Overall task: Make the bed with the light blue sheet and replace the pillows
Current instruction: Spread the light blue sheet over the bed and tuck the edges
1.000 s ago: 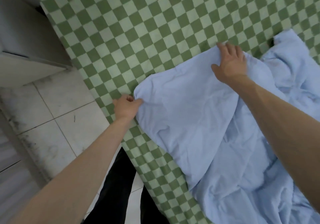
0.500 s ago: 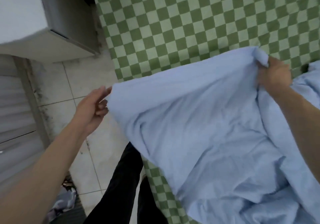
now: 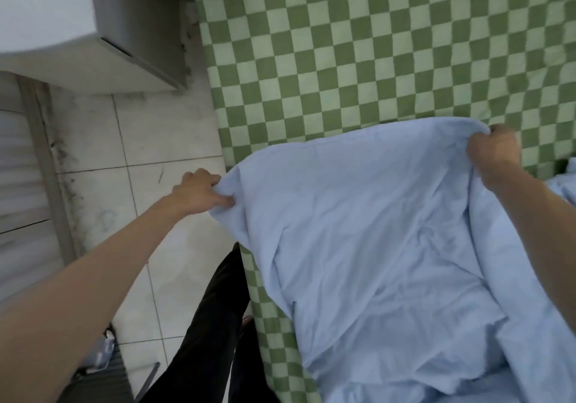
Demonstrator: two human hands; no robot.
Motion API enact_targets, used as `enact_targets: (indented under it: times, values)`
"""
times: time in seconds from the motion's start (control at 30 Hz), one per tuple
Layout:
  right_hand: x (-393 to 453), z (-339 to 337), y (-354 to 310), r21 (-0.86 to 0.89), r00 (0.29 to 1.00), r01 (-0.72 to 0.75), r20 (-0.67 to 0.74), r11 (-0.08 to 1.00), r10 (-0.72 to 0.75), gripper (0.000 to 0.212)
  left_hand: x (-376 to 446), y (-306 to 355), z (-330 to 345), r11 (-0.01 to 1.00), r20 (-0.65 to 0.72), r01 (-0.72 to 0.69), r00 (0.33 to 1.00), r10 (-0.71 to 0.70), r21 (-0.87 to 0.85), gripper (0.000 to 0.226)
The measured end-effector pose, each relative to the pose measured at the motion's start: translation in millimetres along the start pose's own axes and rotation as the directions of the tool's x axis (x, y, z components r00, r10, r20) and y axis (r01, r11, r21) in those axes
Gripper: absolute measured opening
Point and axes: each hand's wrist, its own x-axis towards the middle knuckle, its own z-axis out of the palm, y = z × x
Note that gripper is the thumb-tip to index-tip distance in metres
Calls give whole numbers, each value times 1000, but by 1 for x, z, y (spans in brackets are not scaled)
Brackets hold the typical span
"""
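Closest in, the light blue sheet [image 3: 374,247] lies rumpled and creased over the near side of the bed, bunching at the bottom. Its top edge is lifted, stretched between 2 hands: the left hand [image 3: 199,195] clenches 1 corner over the tiled floor [image 3: 162,141], the right hand [image 3: 495,156] grips the other. Beyond, the green checkered cover [image 3: 358,60] lies bare.

We are standing beside the bed [image 3: 374,60], our legs [image 3: 215,324] against its left edge. The sheet [image 3: 374,247] is lying over its near right part, our left hand [image 3: 199,195] gripping one corner out past the bed's edge and our right hand [image 3: 495,153] another farther right. A cabinet [image 3: 93,28] is sitting on the tiled floor [image 3: 140,159], far left.
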Motion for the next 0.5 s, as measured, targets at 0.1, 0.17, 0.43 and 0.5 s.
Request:
enact_targets:
  times: [0.1,0.17,0.43,0.5]
  values:
    - [-7,-4,-6,-70,944,17,329,997,7,42,2,-8,-8,965,-125,-177,980,155,-193,35]
    - [-1,-10,-8,-273,932,154,358,949,-49,37,4,-4,-19,936,-240,-284,942,233,-207,34]
    - [32,-40,-35,89,968,-84,-228,992,103,48,25,61,-71,733,-533,-378,846,24,-566,35]
    - [26,-30,-45,-112,976,-123,-193,986,100,54,30,69,-49,643,-421,-285,905,-65,-711,65]
